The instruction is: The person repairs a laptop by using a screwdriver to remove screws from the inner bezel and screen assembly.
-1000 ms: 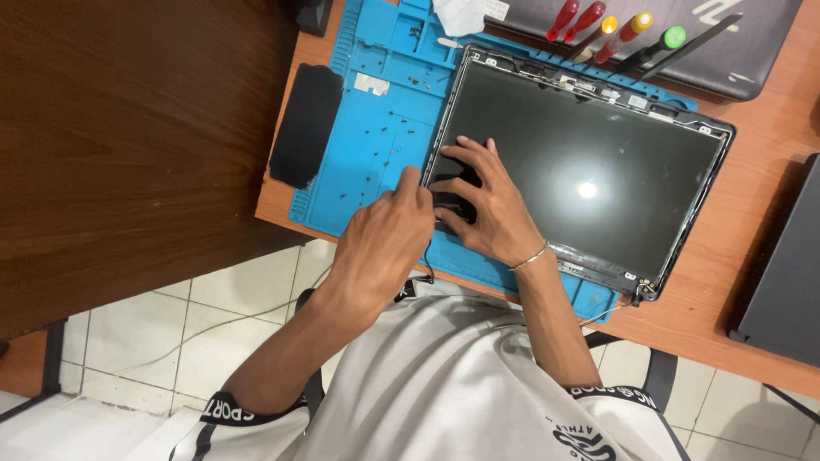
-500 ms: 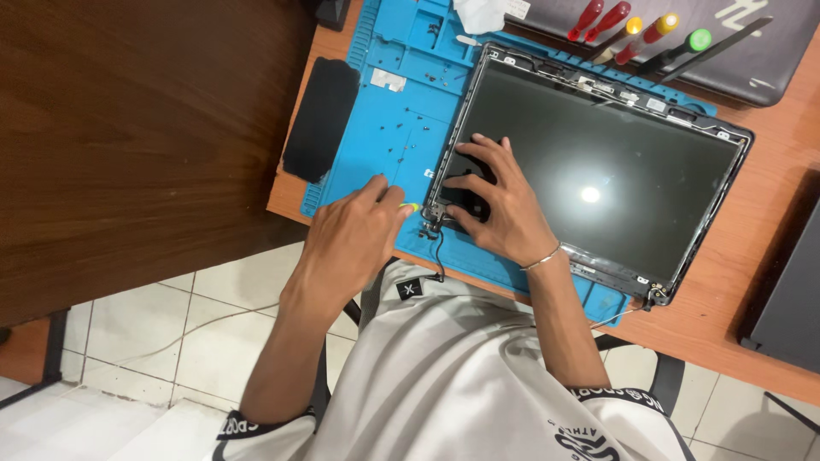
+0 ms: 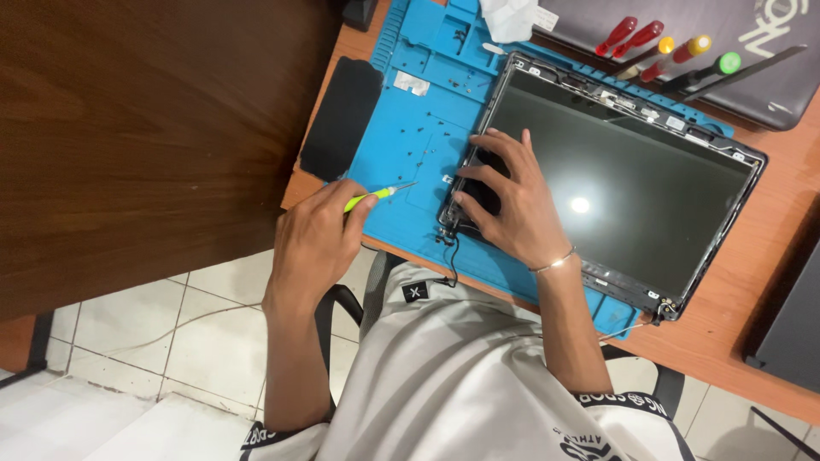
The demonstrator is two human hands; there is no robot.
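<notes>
The person's left hand (image 3: 320, 239) was closed around a small screwdriver (image 3: 378, 195) with a yellow-green handle, fingers curled tight about the grip so that only the front of the handle and the thin metal shaft showed beyond the knuckles. The shaft pointed toward the laptop screen panel (image 3: 615, 183), its tip hanging over the blue repair mat (image 3: 410, 162) and stopping short of the panel's near corner, with a gap of bare mat between them. The right hand (image 3: 512, 201) lay flat and spread open on that same corner of the panel, palm down on the dark glass, fingers splayed and gripping nothing (the thumb reached toward the hinge end, where a thin black cable (image 3: 453, 256) trailed off the mat's edge). So the screwdriver sat to the left of the resting hand, near it but not touching. Tiny screws were scattered on the mat ahead of the tool's tip, and a black rectangular piece (image 3: 342, 115) lay at the mat's left edge on the orange desk (image 3: 769, 282). Farther off, beyond the panel, a row of screwdrivers with red, yellow and green handles (image 3: 675, 55) rested on a grey laptop lid (image 3: 752, 51).
</notes>
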